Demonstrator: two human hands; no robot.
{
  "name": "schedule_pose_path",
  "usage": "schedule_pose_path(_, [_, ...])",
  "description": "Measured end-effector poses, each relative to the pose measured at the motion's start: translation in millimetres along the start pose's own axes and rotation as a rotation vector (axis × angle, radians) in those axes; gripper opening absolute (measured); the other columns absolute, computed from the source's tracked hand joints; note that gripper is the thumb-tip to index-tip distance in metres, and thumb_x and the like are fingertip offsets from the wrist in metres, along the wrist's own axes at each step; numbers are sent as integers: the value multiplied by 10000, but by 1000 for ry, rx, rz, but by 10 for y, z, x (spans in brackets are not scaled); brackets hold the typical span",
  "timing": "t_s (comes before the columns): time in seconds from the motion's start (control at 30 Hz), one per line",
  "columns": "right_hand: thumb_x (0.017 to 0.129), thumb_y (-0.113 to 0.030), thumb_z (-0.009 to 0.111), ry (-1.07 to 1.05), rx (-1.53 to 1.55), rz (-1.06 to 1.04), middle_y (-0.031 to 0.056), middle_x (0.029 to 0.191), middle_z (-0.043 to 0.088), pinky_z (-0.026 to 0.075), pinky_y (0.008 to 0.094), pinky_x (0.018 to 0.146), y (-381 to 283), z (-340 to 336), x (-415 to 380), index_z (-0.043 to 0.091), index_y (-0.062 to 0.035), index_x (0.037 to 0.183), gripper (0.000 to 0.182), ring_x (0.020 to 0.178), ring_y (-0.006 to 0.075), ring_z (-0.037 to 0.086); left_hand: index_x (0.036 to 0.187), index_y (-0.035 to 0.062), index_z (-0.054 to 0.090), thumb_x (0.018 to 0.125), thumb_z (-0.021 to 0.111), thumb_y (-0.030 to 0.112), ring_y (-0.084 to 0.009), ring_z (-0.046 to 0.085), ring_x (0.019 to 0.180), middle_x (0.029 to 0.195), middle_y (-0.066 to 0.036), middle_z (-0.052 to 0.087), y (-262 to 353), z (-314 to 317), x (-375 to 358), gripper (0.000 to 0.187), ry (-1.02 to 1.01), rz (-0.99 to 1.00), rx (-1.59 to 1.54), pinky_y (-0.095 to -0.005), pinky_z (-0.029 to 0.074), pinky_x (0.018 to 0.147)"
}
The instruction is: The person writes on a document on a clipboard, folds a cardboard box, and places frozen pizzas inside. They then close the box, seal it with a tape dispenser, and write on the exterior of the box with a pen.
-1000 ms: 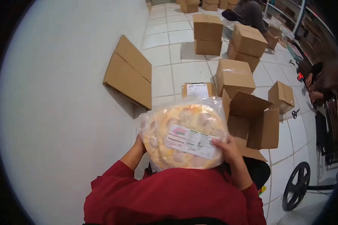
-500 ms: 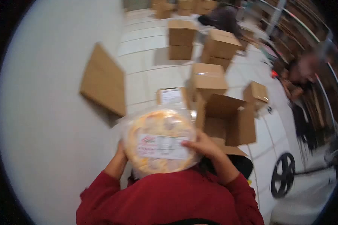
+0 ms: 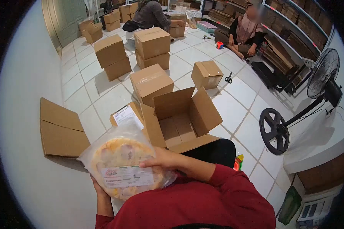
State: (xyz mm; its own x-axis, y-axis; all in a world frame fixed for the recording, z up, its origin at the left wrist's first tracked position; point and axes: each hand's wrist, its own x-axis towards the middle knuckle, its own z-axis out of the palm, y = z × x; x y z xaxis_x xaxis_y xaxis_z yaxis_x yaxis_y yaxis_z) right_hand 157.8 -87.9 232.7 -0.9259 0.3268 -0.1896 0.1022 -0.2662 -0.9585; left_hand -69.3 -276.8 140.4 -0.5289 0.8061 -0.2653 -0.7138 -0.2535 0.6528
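Observation:
A round pizza in a clear plastic bag (image 3: pixel 126 152) with a white printed label is held up before my chest. My right hand (image 3: pixel 162 158) grips its right side, the thumb lying over the label's edge. At the lower left edge, my left hand (image 3: pixel 99 187) holds the pack from beneath, its fingers mostly hidden. Just beyond my right forearm stands an open cardboard box (image 3: pixel 179 131), flaps up and nothing seen inside. A clipboard with a printed sheet (image 3: pixel 130 116) lies between the pack and that box.
A flattened carton (image 3: pixel 61 131) leans on the left wall. Closed boxes (image 3: pixel 152 82) stand ahead, some stacked. Scissors (image 3: pixel 228 78) lie on the tiles beside a small box (image 3: pixel 207 74). A fan (image 3: pixel 275 131) stands at right. Two people sit farther back, one handling a box.
My view has swung to the right, bringing the fan and the seated people into fuller sight. The bagged pizza stays in both hands, now lower and farther left in view.

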Motion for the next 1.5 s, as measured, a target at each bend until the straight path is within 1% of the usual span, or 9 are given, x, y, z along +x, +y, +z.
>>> schedule_pose_path(0.2, [664,-173,677,362,275,59,125,1022,530,449,310,763,-132,-860,-633,404,32,1131,579,896,192,537,1264,69,245,816,289,545,-302,380,1102,1245,-147,335,-39,163,39,656,-24,45,20,-404,364,884])
schedule_pose_path(0.27, [664,-140,666,524,311,-160,130,1015,533,462,323,751,-357,-1085,-883,395,38,1131,568,876,201,551,1266,67,242,817,289,542,-304,368,1117,1259,-150,322,-34,225,59,654,-48,37,27,-404,359,891])
schedule_pose_path(0.53, [646,-56,643,816,-48,-209,131,1027,519,425,321,805,-158,-1925,-831,368,23,1142,573,919,217,524,1270,71,237,817,273,553,-294,343,1140,1280,-132,298,-58,169,110,662,-78,36,31,-392,317,927])
schedule_pose_path(0.7, [684,-26,609,703,57,69,131,1035,512,422,332,796,264,-2078,-347,356,3,1157,537,932,227,514,1269,68,243,818,277,550,-290,350,1135,1275,-133,310,-25,237,50,661,15,16,33,-388,319,924])
schedule_pose_path(1.0, [716,-36,570,529,-187,89,149,1061,495,415,345,805,665,-2159,173,336,3,1168,511,941,240,507,1261,56,263,824,280,539,-290,360,1123,1268,-139,320,-24,68,57,651,65,2,27,-378,321,923])
schedule_pose_path(1.13, [695,-185,638,476,174,148,181,1094,473,386,325,836,957,-2429,133,275,40,1205,665,997,252,475,1263,57,260,822,285,540,-286,352,1130,1272,-134,315,-49,92,80,654,122,3,-9,-372,317,927])
schedule_pose_path(1.23, [603,-463,677,603,-951,690,290,1093,448,408,356,813,1187,-2563,207,-32,70,1266,1107,978,346,498,1264,59,259,820,288,543,-286,349,1134,1274,-131,313,-51,87,55,657,103,-12,4,-370,315,929])
schedule_pose_path(1.43, [724,-422,580,85,-1350,789,203,948,556,451,336,704,403,-2007,435,436,33,1105,612,843,276,564,1263,51,256,815,292,549,-292,363,1123,1263,-135,331,-37,120,48,670,78,-14,-33,-384,311,932])
schedule_pose_path(1.5, [740,-408,570,97,-1038,576,174,927,564,452,321,677,84,-1671,394,469,23,1068,550,795,240,560,1259,42,262,815,290,552,-294,373,1114,1251,-143,347,-23,206,59,676,24,-26,-44,-388,313,931])
